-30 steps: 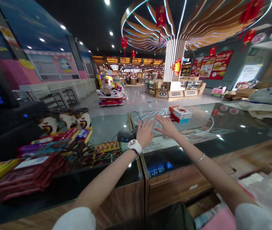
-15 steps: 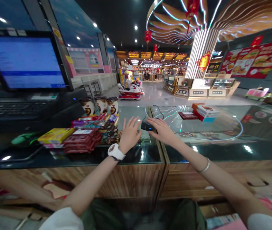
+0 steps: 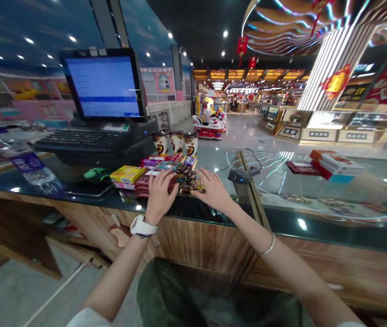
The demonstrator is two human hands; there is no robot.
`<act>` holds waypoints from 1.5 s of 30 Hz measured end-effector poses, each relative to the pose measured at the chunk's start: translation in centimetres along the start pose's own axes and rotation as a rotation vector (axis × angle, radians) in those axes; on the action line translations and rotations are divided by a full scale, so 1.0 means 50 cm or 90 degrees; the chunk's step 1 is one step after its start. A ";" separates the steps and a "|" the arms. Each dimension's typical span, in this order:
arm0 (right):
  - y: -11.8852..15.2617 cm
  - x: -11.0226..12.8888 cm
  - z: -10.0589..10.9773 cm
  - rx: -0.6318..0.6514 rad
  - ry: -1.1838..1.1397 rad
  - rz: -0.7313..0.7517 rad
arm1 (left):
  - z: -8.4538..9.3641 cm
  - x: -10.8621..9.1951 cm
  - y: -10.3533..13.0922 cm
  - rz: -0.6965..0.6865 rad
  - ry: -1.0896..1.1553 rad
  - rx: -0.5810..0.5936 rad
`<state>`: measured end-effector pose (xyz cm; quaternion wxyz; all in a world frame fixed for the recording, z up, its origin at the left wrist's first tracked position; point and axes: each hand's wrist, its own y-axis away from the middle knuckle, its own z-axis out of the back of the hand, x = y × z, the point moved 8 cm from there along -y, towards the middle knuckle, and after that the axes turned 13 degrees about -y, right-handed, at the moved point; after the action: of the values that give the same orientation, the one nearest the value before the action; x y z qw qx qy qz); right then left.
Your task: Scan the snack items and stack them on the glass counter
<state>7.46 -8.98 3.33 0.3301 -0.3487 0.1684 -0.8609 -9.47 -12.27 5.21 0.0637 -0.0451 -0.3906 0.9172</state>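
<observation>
My left hand (image 3: 160, 193), with a white watch at the wrist, lies over the stack of dark red snack packets (image 3: 142, 185), fingers spread. Whether it presses on them I cannot tell. My right hand (image 3: 215, 191) is open at the right edge of a pile of small wrapped snack bars (image 3: 186, 176), fingers stretched out and nothing in them. To the right of that hand, a black handheld scanner (image 3: 239, 176) with a blue light rests on the glass counter. A yellow box (image 3: 127, 174) is left of the red packets. Three patterned cups (image 3: 176, 142) stand behind the bars.
A monitor (image 3: 105, 86) and a black keyboard (image 3: 81, 140) stand at the left, with a plastic bottle (image 3: 35, 169) beside them. More boxes (image 3: 336, 164) lie on the right-hand glass counter (image 3: 275, 181). Below left, a wooden cabinet door (image 3: 19, 236) hangs open.
Both hands have moved from around the scanner leftward to the snack pile. The scanner now sits apart from them, its handle showing. My view has turned left.
</observation>
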 end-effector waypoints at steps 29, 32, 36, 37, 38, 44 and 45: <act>-0.063 0.135 -0.213 -0.125 -0.079 -0.074 | 0.003 0.188 0.104 0.256 -0.061 -0.016; -0.065 0.135 -0.207 -0.154 -0.097 -0.066 | 0.001 0.193 0.108 0.256 -0.035 -0.033; -0.066 0.132 -0.196 -0.196 -0.126 -0.052 | 0.001 0.199 0.110 0.254 -0.015 -0.061; -0.067 0.131 -0.193 -0.202 -0.137 -0.047 | 0.002 0.201 0.110 0.256 -0.012 -0.069; -0.067 0.130 -0.191 -0.205 -0.150 -0.043 | 0.003 0.203 0.110 0.259 -0.011 -0.077; -0.074 0.124 -0.167 -0.230 -0.253 -0.027 | 0.017 0.198 0.106 0.261 0.002 -0.114; -0.074 0.125 -0.159 -0.239 -0.269 -0.020 | 0.021 0.193 0.105 0.256 0.005 -0.120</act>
<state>-3.22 -10.11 2.73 0.2743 -0.5781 0.2470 -0.7277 -19.55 -15.15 1.82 -0.1238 -0.1316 -0.4575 0.8707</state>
